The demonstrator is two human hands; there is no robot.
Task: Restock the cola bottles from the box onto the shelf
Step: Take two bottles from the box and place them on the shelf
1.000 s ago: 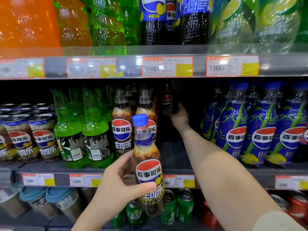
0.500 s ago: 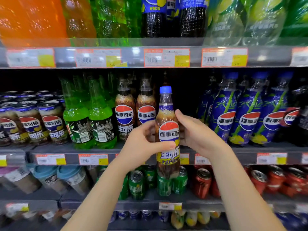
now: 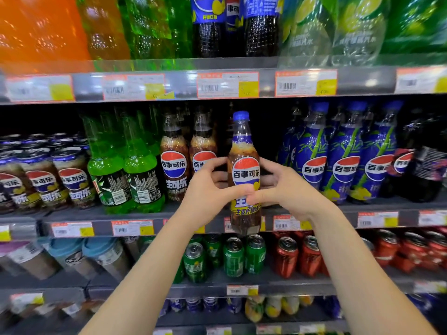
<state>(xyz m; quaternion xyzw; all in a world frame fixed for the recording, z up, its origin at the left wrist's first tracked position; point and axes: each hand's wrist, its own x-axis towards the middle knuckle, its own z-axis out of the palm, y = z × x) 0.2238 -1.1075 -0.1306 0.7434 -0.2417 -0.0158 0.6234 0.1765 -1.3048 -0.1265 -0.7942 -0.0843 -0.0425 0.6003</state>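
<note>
The lemon cola bottle [image 3: 244,172], carried a second ago by the left hand [image 3: 212,189] alone, is now clasped by both hands' fingers; the right hand [image 3: 285,189] has been brought back from the shelf [image 3: 377,206] gap, so placement is judged imminent.

The grey middle shelf [image 3: 79,215] carries, from nine o'clock toward three: squat cola cans [image 3: 72,176], two green bottles [image 3: 142,170], two brown cola bottles [image 3: 174,163] just left of a dark bare gap at centre, then blue-wrapped bottles [image 3: 343,163] and a dark bottle [image 3: 425,165]. Price tags [image 3: 131,228] line its front edge. At six o'clock the shelf below [image 3: 278,286] holds green cans [image 3: 233,257] beside red cans [image 3: 287,257].
</note>
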